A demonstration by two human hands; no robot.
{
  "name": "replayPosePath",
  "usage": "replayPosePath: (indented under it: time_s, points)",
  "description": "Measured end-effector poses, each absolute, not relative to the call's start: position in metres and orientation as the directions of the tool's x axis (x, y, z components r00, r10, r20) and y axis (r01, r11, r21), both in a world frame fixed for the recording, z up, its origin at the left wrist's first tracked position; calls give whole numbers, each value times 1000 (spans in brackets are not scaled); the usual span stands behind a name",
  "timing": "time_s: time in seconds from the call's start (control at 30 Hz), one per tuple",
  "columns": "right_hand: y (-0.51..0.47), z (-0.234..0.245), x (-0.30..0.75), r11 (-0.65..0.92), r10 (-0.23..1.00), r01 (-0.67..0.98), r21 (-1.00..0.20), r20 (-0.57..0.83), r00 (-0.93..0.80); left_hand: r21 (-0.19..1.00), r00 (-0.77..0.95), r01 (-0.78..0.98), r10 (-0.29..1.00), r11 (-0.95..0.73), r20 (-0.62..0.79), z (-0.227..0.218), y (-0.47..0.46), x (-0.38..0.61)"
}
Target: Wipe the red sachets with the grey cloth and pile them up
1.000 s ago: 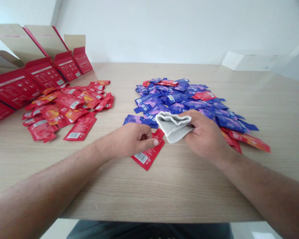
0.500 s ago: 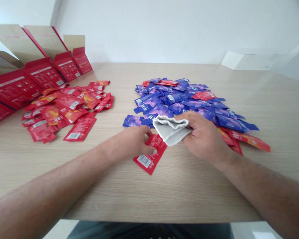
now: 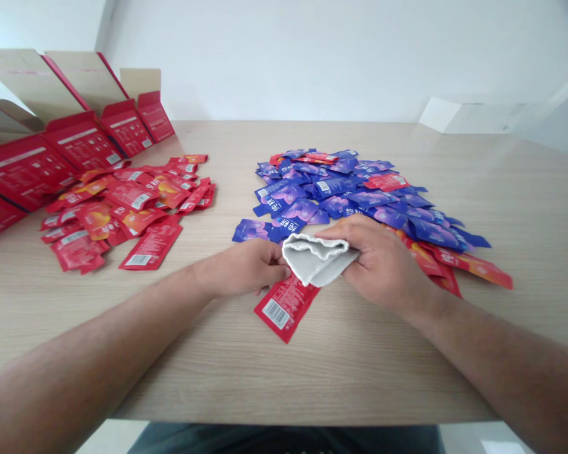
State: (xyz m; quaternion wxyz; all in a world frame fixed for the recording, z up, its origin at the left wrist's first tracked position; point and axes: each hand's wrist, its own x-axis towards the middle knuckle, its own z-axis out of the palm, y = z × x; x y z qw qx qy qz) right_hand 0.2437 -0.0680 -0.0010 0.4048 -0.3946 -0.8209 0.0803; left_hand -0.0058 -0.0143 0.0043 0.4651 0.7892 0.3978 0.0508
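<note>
Packets (image 3: pixel 337 185) lie in two heaps on the tabletop (image 3: pixel 218 372), which fills most of the frame; neither heap shows a change over the last second. Open red boxes (image 3: pixel 23 167) stand in a row at the upper left. The blue heap (image 3: pixel 326 206) spreads from the centre toward the right, with several red packets on top of it and at its lower right edge. Left of centre is the red heap (image 3: pixel 142 192), in front of the boxes. At the upper right, well apart from the heaps, lies a white box (image 3: pixel 478 118).

All the change is in the middle of the frame. The right hand (image 3: pixel 383 261) has come slightly down and left, thumb and fingers clamping a folded cloth (image 3: pixel 307 261). The left hand (image 3: pixel 248 268) has its fingers curled and its thumb by the cloth's left edge; whether it pinches cloth, packet or nothing, I cannot tell. One red packet (image 3: pixel 293 302) lies at the centre, below the hands. It has slid a little down the frame, and the cloth covers its upper end, so the handling seems to centre on this packet alone. Its barcode (image 3: pixel 276 313) now shows fully, with the thumb off the packet's middle.
</note>
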Motion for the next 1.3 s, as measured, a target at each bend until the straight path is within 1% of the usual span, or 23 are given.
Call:
replayPosePath:
  time_s: [0.1,0.3,0.47,0.5,0.6,0.67,0.7,0.83,0.9,1.03,1.1,1.2,1.23,1.3]
  points:
    - [-67,-6,244,691,707,579,-432,568,-420,775,717,580,609,-251,-339,4,-12,-6]
    - [-75,-20,233,700,714,595,-395,395,-577,762,652,619,665,-189,-365,-4,-11,-4]
    - [-85,-19,225,790,606,490,-368,346,-717,753,658,626,654,-201,-372,-3,-12,-3]
    - [-84,-19,226,790,606,491,-368,342,-718,754,661,625,652,-203,-372,-2,-12,-3]
    - [-77,-19,232,735,676,559,-383,359,-643,770,667,608,649,-191,-366,-3,-12,-2]
    - [-76,-19,233,715,699,583,-386,370,-612,778,668,601,651,-184,-362,-4,-11,-2]
    - [-77,-19,232,725,688,573,-382,372,-623,776,666,603,653,-185,-362,-5,-11,-2]
    - [-86,-17,225,808,584,479,-343,358,-728,758,667,615,654,-215,-356,-6,-11,-3]
    - [-85,-17,226,801,594,489,-345,357,-721,762,670,610,655,-217,-350,-6,-11,-2]
    - [-82,-16,228,739,673,561,-373,367,-642,777,662,603,656,-181,-361,-5,-12,-1]
    - [-87,-14,224,759,649,541,-364,354,-673,765,660,611,665,-203,-350,-5,-12,-2]
    - [-94,-12,219,815,569,472,-335,316,-759,746,673,613,666,-260,-321,-6,-12,-2]
    - [-94,-12,219,820,563,469,-328,313,-765,745,676,612,665,-266,-318,-6,-12,-2]
    - [-92,-14,221,797,600,505,-331,329,-729,752,669,610,670,-249,-322,-7,-12,-2]
